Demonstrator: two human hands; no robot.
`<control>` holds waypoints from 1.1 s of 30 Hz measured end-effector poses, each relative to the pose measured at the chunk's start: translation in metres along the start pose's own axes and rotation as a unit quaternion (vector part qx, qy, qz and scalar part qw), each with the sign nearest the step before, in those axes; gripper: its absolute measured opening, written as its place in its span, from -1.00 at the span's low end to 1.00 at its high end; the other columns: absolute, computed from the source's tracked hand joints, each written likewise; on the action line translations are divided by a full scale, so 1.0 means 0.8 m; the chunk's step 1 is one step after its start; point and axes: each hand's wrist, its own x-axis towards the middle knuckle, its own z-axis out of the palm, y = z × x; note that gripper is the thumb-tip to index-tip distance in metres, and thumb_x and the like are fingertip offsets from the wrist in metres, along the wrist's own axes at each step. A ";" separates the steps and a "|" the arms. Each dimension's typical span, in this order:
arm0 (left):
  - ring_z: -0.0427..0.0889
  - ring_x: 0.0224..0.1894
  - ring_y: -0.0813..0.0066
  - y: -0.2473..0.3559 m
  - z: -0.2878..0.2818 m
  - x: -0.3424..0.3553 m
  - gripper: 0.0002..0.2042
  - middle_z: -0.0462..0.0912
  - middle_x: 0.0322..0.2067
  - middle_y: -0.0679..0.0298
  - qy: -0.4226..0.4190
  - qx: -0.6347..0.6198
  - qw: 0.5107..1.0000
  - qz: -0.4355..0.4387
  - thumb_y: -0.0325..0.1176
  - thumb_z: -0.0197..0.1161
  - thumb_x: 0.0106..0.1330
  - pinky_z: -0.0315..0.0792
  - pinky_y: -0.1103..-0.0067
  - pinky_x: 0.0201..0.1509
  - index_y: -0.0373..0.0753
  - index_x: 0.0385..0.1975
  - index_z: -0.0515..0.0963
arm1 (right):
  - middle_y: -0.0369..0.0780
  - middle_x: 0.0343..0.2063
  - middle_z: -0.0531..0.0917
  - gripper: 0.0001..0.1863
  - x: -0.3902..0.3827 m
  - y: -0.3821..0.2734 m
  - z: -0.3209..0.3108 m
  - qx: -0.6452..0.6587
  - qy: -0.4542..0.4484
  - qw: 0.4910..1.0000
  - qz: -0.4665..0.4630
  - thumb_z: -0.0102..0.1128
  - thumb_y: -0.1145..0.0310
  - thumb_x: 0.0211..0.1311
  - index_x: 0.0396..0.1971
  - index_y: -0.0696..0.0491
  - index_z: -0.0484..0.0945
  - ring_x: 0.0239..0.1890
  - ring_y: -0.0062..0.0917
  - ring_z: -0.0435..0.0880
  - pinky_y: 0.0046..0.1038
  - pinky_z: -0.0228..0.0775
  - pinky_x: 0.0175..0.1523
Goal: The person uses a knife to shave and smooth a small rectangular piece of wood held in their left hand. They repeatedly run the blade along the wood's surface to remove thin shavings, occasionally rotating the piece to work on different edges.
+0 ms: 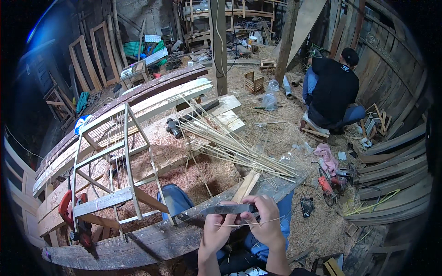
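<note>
My right hand (268,220) is closed round the dark handle of a knife (221,209), whose blade points left across the top of my left hand. Held low between both hands is a thin wooden strip (245,224); its free end curves out to the right. My left hand (215,232) has its fingers closed on the strip, just under the blade. Behind the knife, a pale flat piece of wood (246,186) rests on the plank edge. Farther off lies a loose bundle of thin wooden sticks (239,152).
A slatted wooden frame (103,198) stands left on the dark plank (138,246), beside a red power tool (79,216). A hammer (174,128) lies beyond the sticks. At the far right, another person (335,87) squats. Red tools (326,185) lie on the shaving-strewn floor.
</note>
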 end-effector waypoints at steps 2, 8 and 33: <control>0.51 -0.30 0.70 -0.003 0.003 0.000 -0.83 0.57 -0.32 0.36 0.002 0.006 1.000 0.006 -0.40 0.08 0.53 0.42 0.73 -0.23 -0.36 -0.05 0.50 | -0.21 -0.38 0.62 -0.50 0.003 -0.001 -0.003 -0.020 -0.001 0.999 -0.029 0.27 -0.12 0.21 -0.22 0.08 0.62 -0.26 -0.25 0.56 -0.24 0.34 -0.09; 0.47 -0.15 0.71 -0.010 -0.002 -0.001 -0.84 0.55 -0.21 0.37 -0.029 0.053 0.997 0.051 -0.45 0.05 0.52 0.37 0.72 -0.04 -0.37 -0.05 0.49 | -0.24 -0.44 0.63 -0.51 0.004 0.001 0.000 -0.018 0.021 0.998 -0.065 0.30 -0.13 0.14 -0.34 0.06 0.66 -0.33 -0.30 0.56 -0.30 0.34 -0.18; 0.44 -0.36 0.75 -0.002 -0.005 0.006 -0.80 0.54 -0.36 0.39 -0.012 0.022 0.999 0.047 -0.40 0.10 0.52 0.33 0.74 -0.33 -0.37 0.01 0.48 | -0.28 -0.44 0.72 -0.59 0.006 0.018 -0.019 -0.031 0.098 0.993 -0.058 0.41 -0.05 0.06 -0.32 0.02 0.71 -0.38 -0.38 0.59 -0.35 0.39 -0.20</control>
